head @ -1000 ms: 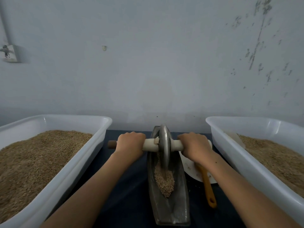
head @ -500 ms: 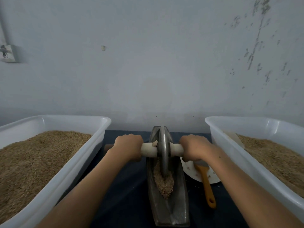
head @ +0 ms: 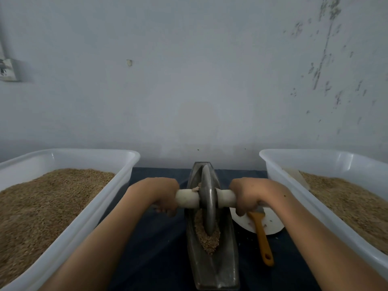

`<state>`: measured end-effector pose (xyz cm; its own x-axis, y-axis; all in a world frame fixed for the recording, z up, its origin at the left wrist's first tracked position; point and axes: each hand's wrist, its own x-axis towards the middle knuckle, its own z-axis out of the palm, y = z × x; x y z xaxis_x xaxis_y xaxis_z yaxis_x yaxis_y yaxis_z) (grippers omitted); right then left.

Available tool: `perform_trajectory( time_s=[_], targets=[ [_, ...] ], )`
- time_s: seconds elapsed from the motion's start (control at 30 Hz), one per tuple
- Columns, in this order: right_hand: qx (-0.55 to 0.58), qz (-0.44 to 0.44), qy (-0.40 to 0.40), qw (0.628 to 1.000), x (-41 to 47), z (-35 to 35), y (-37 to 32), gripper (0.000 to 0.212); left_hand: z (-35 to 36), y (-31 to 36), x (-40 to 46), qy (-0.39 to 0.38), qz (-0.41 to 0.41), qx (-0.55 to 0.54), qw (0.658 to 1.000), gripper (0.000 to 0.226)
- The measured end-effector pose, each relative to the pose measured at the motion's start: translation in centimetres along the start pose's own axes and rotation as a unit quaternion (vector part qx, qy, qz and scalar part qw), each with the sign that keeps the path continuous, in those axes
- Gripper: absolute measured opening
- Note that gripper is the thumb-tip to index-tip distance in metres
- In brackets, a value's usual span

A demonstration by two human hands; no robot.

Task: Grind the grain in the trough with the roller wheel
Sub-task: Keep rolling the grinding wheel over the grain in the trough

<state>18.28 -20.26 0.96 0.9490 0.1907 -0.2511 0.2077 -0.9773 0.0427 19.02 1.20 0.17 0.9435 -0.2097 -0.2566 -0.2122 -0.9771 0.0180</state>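
Note:
A long grey metal trough point(head: 212, 271) lies lengthwise on the dark blue cloth in front of me. A metal roller wheel point(head: 207, 198) stands upright in it, its rim down in a small heap of crushed grain point(head: 206, 238). A pale axle handle point(head: 186, 198) runs through the wheel from left to right. My left hand point(head: 161, 193) grips the left end of the handle, fingers curled under it. My right hand point(head: 247, 195) grips the right end the same way.
A white tub point(head: 123, 164) heaped with brown grain stands at the left, another white tub point(head: 270, 162) with grain at the right. A white plate point(head: 270, 222) with an orange-handled brush point(head: 262, 240) lies right of the trough. The wall rises just behind.
The wheel has rolled toward me along the trough, from its far end into the grain heap. Both hands came back with the handle, still gripping it.

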Motion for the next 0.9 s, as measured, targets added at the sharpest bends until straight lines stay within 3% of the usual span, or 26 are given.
perform_trajectory(
  time_s=[0.1, 0.2, 0.3, 0.37, 0.47, 0.6, 0.73, 0.8, 0.9],
  targets=[
    [-0.013, 0.004, 0.021, 1.000, 0.1, 0.0, -0.2, 0.034, 0.1, 0.2, 0.0, 0.031, -0.016, 0.010, 0.999, 0.016],
    [-0.046, 0.015, 0.115, 0.992, 0.6, 0.4, -0.4, 0.029, 0.7, 0.7, 0.4, 0.154, -0.049, 0.072, 0.984, 0.036],
    [-0.045, 0.025, 0.233, 0.971, 1.3, 1.4, -0.5, 0.013, 1.5, 1.1, 1.0, 0.263, -0.062, 0.092, 0.959, 0.029],
    [-0.035, 0.028, 0.267, 0.963, 1.4, 1.7, -0.7, 0.007, 1.8, 1.2, 1.1, 0.303, -0.062, 0.089, 0.947, 0.025],
    [-0.047, 0.025, 0.229, 0.972, 1.2, 1.3, -0.5, 0.013, 1.5, 0.9, 1.0, 0.273, -0.045, 0.090, 0.957, 0.028],
    [-0.053, 0.004, 0.088, 0.995, 0.4, 0.2, -0.2, 0.034, 0.4, 0.5, 0.2, 0.124, -0.025, 0.072, 0.989, 0.041],
    [0.004, -0.001, -0.018, 1.000, 0.3, 0.0, 0.0, 0.038, -0.1, 0.3, -0.3, 0.006, -0.006, 0.000, 1.000, 0.032],
    [0.017, 0.000, -0.017, 1.000, 0.4, 0.1, 0.0, 0.036, -0.1, 0.4, -0.4, 0.010, -0.013, 0.000, 1.000, 0.030],
    [-0.010, 0.002, 0.042, 0.999, 0.5, 0.2, 0.0, 0.036, 0.1, 0.8, -0.2, 0.091, -0.037, 0.058, 0.994, 0.036]
  ],
)
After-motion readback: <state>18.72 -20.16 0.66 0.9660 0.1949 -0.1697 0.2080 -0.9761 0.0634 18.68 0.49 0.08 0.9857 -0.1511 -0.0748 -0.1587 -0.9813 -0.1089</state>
